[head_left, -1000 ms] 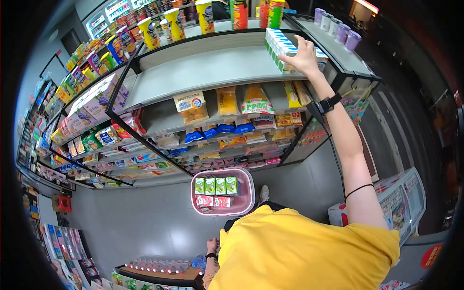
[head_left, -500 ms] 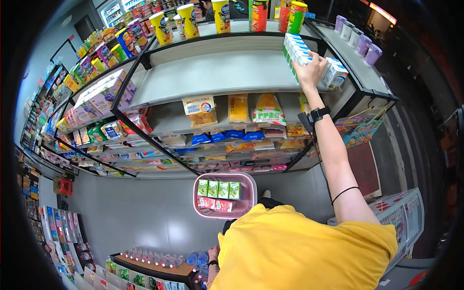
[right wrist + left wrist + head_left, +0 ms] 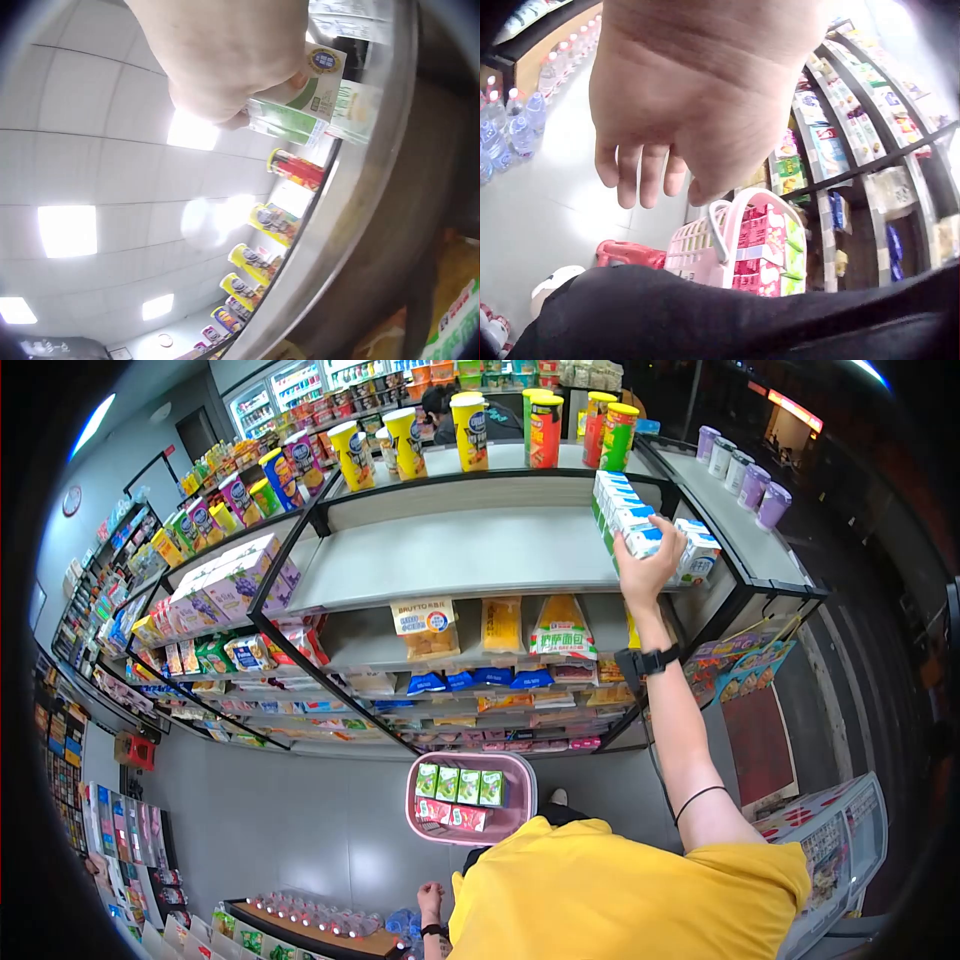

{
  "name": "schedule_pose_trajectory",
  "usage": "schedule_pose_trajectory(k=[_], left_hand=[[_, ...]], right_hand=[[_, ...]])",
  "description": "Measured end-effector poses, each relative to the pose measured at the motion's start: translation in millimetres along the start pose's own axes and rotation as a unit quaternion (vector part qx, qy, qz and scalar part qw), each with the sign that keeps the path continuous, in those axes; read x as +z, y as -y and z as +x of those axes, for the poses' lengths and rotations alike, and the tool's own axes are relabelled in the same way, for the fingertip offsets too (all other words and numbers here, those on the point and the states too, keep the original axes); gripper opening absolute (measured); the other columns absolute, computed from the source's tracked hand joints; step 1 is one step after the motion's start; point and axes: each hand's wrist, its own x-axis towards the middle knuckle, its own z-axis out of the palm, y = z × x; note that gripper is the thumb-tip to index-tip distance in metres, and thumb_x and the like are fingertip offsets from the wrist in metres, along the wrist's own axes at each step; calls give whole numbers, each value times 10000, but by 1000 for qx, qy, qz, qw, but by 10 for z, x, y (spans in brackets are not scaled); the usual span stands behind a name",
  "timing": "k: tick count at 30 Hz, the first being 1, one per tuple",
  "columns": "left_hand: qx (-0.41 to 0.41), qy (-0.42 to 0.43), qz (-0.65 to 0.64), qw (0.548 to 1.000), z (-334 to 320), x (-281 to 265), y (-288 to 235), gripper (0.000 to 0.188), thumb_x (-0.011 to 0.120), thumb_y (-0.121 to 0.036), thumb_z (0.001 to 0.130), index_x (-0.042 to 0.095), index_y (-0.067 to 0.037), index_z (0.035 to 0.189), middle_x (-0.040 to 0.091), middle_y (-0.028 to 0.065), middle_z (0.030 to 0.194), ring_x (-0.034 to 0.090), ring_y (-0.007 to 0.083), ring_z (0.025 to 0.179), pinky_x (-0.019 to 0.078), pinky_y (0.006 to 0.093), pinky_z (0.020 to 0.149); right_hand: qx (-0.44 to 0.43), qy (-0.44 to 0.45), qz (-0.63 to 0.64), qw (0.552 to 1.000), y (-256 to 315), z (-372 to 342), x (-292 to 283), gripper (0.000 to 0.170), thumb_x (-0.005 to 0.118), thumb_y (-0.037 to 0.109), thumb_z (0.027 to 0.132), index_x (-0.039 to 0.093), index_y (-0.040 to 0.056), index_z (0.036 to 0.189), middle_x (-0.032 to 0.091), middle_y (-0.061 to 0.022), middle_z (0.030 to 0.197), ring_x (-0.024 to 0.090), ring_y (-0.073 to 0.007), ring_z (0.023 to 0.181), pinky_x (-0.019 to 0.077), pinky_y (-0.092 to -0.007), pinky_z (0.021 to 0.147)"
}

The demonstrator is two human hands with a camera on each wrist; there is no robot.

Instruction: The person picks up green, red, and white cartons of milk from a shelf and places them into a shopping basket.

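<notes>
On the top shelf's right end, my right hand (image 3: 652,560) grips the near end of a row of white, blue and green cartons (image 3: 622,510). The right wrist view shows my right hand (image 3: 232,60) with its fingers round a carton (image 3: 324,71). More white cartons (image 3: 697,548) stand just right of that hand. My left hand (image 3: 431,903) hangs low beside the body, holding nothing; in the left wrist view the left hand (image 3: 682,112) has loosely hanging fingers. A pink basket (image 3: 412,800) on the floor holds green cartons (image 3: 466,786) and red cartons (image 3: 468,818).
Tall snack cans (image 3: 472,432) line the ledge behind the top shelf (image 3: 450,555). Bagged breads (image 3: 500,624) fill the shelf below. Purple and white cups (image 3: 773,506) stand at the right. Bottles (image 3: 310,913) sit on a low stand behind the basket.
The right hand has shifted from above the carton row to its near end, and its fingers have closed round a carton. The camera view has moved; the left hand stays low.
</notes>
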Motion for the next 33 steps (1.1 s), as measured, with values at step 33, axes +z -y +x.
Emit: schedule_pose_trajectory(k=[33], left_hand=[[-84, 450, -343, 820, -1383, 815, -2453, 630, 837, -305, 736, 584, -97, 1274, 670, 80, 1207, 640, 269, 1145, 528, 459, 993]], right_hand=[[-44, 717, 446, 533, 2524, -2546, -1717, 705, 807, 99, 663, 461, 47, 1276, 490, -162, 1239, 513, -368, 1202, 479, -432, 973]])
